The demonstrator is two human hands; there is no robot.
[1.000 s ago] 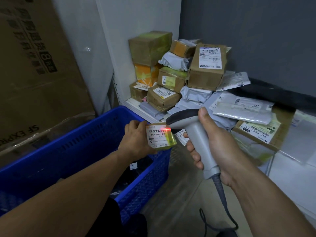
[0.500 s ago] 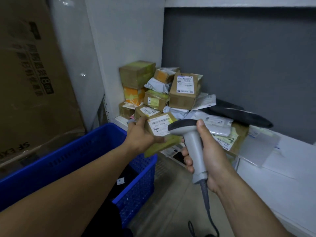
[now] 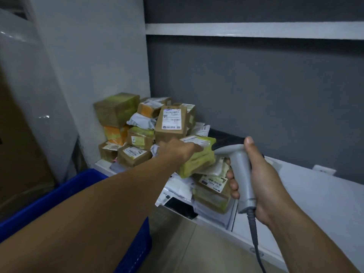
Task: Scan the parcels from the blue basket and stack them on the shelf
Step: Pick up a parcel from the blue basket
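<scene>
over the heap on the shelf (image 3: pixel 315 194), the left hand (image 3: pixel 177 152) holds the small parcel (image 3: pixel 199 160) out at arm's length. its fingers are wrapped round the near end, so the yellow-green taped box tilts above the flat mailers, close by the pile of parcels (image 3: pixel 171 123) but, as far as can be seen, not yet set down. it looks a light, stiff little carton, easy to carry one-handed. the glossy tape may be slippery, so a hold across the short sides with the thumb on top near the label seems safest. it should sit best laid flat, since the heap beneath looks soft and uneven and might let it slide. the right hand (image 3: pixel 262 186) is clenched round the grey handle of the scanner (image 3: pixel 239 166), whose cable hangs down. a second ago the parcel was held above the blue basket (image 3: pixel 59 198) with a red scan line across its label, and half a second ago it was rising, label up. now no red line shows and the parcel has travelled forward over the shelf.
</scene>
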